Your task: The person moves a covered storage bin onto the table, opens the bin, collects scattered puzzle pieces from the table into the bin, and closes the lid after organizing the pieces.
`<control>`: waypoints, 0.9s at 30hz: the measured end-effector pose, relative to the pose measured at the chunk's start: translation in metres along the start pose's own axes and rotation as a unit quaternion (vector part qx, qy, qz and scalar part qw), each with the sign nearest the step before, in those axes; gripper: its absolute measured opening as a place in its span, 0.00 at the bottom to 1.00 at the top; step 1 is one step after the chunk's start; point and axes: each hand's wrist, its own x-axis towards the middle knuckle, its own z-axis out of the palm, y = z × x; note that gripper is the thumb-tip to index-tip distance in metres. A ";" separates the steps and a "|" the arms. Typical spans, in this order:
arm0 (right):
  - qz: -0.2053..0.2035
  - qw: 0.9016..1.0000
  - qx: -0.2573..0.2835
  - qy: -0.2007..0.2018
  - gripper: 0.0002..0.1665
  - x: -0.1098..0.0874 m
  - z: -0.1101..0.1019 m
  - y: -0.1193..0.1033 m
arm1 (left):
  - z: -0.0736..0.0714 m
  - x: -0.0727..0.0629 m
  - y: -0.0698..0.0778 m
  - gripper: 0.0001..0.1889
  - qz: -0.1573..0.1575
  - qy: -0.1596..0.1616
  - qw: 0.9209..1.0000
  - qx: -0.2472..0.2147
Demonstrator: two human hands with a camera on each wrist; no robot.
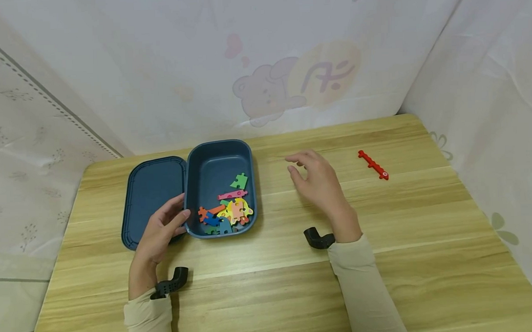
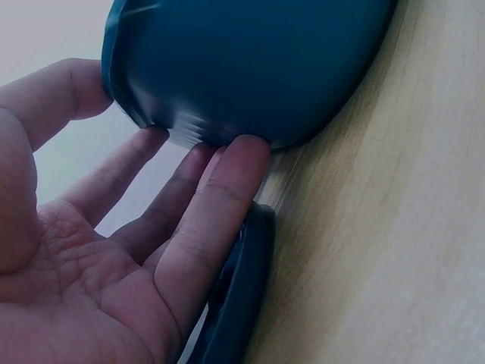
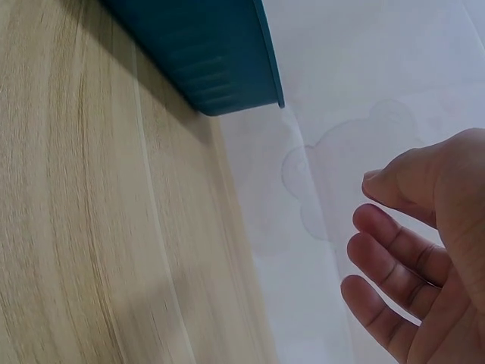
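Note:
In the head view my left hand (image 1: 160, 230) holds the near left side of a dark blue plastic box (image 1: 217, 150). Its thumb is at the rim, and the fingers touch the outer wall (image 2: 250, 68) in the left wrist view. Inside the box lie several colourful puzzle pieces (image 1: 236, 211), heaped toward the near end, with a green piece (image 1: 239, 181) a little apart. My right hand (image 1: 319, 181) hovers right of the box, fingers loosely bent with nothing between them. Farther right, a red puzzle strip (image 1: 373, 165) with an eye at one end lies on the table.
The dark blue lid (image 1: 154, 199) lies flat at the box's left, partly behind my left hand. Both stand on a wood-grain table (image 1: 262, 303). Pale printed curtains (image 1: 166, 67) close off the back and sides. A black wrist device (image 1: 173, 282) sits on each arm.

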 end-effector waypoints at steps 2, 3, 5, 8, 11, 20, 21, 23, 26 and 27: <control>0.003 1.000 0.001 0.000 0.16 0.000 -0.001 0.002 | 0.000 0.000 0.000 0.33 0.000 0.000 1.000 -0.001; 0.005 1.000 0.001 0.000 0.16 0.000 -0.001 0.002 | 0.000 -0.001 0.000 0.33 0.000 0.000 1.000 -0.001; 0.010 1.000 0.000 0.001 0.16 0.000 -0.002 0.003 | 0.000 -0.001 0.000 0.33 0.000 0.000 1.000 0.000; 0.017 1.000 0.000 0.005 0.16 0.000 -0.004 0.005 | 0.000 -0.002 -0.001 0.33 -0.002 -0.001 1.000 0.001; 0.021 1.000 0.000 0.009 0.16 0.000 -0.006 0.007 | 0.000 -0.002 0.000 0.33 -0.003 -0.001 1.000 0.001; 0.025 0.999 -0.003 0.022 0.16 -0.001 -0.010 0.014 | 0.000 -0.001 0.001 0.33 -0.001 0.001 1.000 0.000; 0.026 0.999 -0.003 0.023 0.16 -0.001 -0.010 0.015 | 0.000 -0.001 0.001 0.33 0.000 0.000 1.000 -0.001; 0.028 0.999 -0.002 0.025 0.16 -0.001 -0.010 0.016 | 0.000 -0.001 0.001 0.33 0.001 0.000 1.000 -0.002; 0.032 0.999 -0.001 0.025 0.16 -0.001 -0.011 0.016 | 0.000 -0.001 0.001 0.33 0.002 0.000 1.000 -0.003; 0.033 0.999 -0.001 0.025 0.16 -0.001 -0.011 0.017 | 0.000 0.000 0.001 0.33 0.003 -0.001 1.000 -0.003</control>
